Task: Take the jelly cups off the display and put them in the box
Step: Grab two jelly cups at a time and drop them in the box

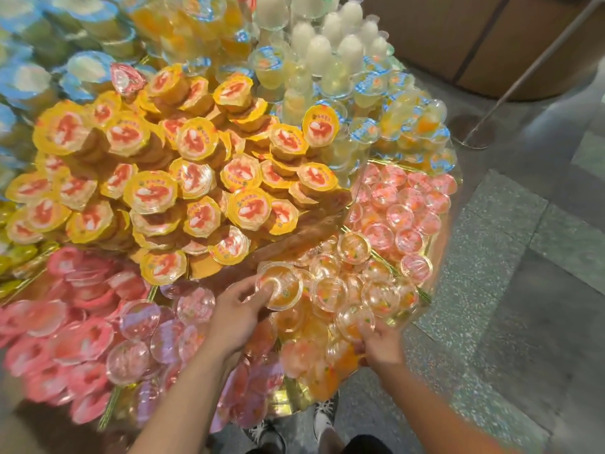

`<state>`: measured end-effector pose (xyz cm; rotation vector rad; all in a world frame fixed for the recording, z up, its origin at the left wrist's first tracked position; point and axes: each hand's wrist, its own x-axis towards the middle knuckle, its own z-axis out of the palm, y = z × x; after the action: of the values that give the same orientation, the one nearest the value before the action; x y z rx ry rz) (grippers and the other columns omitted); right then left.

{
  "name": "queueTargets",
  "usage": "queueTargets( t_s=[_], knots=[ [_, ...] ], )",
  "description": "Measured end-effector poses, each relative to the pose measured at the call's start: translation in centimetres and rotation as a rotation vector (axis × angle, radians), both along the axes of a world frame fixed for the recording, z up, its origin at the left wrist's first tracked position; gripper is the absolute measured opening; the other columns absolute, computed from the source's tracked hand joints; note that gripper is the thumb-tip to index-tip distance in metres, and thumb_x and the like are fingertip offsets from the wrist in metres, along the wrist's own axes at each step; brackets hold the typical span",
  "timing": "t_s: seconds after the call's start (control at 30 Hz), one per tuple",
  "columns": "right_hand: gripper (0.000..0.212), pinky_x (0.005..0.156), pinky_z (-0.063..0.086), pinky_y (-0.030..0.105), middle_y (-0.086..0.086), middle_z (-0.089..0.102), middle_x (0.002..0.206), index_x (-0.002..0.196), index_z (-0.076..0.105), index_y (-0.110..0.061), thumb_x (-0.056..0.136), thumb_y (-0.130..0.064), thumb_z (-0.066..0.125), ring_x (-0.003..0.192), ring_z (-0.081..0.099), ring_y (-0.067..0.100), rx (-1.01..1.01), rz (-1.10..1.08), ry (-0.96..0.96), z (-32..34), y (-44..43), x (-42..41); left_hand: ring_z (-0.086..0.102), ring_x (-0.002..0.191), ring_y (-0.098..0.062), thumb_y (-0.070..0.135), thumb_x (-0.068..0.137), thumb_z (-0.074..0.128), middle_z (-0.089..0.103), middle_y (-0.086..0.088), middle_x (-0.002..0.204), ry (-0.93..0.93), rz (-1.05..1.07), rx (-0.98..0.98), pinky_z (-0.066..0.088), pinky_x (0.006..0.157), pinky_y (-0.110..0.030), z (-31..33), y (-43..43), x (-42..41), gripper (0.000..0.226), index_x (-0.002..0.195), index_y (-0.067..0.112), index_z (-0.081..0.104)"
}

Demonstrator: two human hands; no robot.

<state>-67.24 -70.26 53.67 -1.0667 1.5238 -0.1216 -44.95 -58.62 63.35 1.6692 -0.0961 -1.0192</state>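
Note:
A round tiered display point(438, 290) is heaped with jelly cups in colour sections. The orange jelly cups point(330, 293) with clear lids fill the near section in front of me. My left hand point(239, 314) holds one orange cup point(280, 285) by its rim, fingers curled under it, tilted with the lid facing me. My right hand point(381, 342) grips another orange cup point(355, 321) at the near edge of the same section. No box is in view.
Yellow-lidded cups point(183, 178) are stacked high at the centre, pink ones point(75, 335) at the left, small pink cups point(406, 208) at the right, pale and blue-lidded ones point(330, 54) at the back. Terrazzo floor point(523, 290) lies right; a metal stand point(478, 132) rises beyond.

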Motion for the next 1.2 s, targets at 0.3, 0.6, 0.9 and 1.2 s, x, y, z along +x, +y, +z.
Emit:
queueTargets(
  t_s=[0.3,0.6,0.9,1.2],
  knots=[
    [0.033,0.058,0.059,0.035,0.019,0.068,0.088,0.117,0.062,-0.011,0.097,-0.037,0.063,0.066,0.065,0.023,0.057,0.003,-0.096,1.2,-0.1,-0.1,0.07,0.104,-0.032,0.025,0.085,0.079,0.074,-0.008,0.113,0.034,0.017,0.088,0.057,0.09,-0.054,-3.8,-3.6,0.1,0.023,0.108,0.024,0.075],
    [0.032,0.064,0.062,0.038,0.019,0.07,0.099,0.114,0.063,-0.014,0.099,-0.042,0.058,0.076,0.07,0.026,0.101,0.084,-0.124,2.0,-0.4,-0.8,0.069,0.083,-0.029,0.018,0.088,0.077,0.072,-0.009,0.094,-0.029,-0.02,0.188,0.057,0.076,-0.046,-7.2,-7.5,1.4,0.018,0.101,0.011,0.067],
    [0.034,0.064,0.061,0.04,0.017,0.072,0.095,0.108,0.064,-0.017,0.1,-0.047,0.052,0.077,0.07,0.029,0.11,0.073,-0.095,1.8,-1.2,-0.5,0.069,0.079,-0.022,0.012,0.089,0.074,0.073,-0.01,0.101,-0.159,-0.281,0.284,0.057,0.07,-0.036,-9.4,-9.0,3.9,0.02,0.107,0.005,0.069],
    [0.04,0.062,0.062,0.039,0.015,0.074,0.092,0.115,0.064,-0.016,0.1,-0.051,0.049,0.079,0.073,0.032,0.101,0.109,-0.049,1.4,-1.7,-0.5,0.06,0.052,-0.005,0.01,0.094,0.068,0.069,0.0,0.075,-0.133,-0.379,0.28,0.049,0.046,-0.021,-9.7,-9.1,4.1,0.021,0.113,0.0,0.067]
  ],
)
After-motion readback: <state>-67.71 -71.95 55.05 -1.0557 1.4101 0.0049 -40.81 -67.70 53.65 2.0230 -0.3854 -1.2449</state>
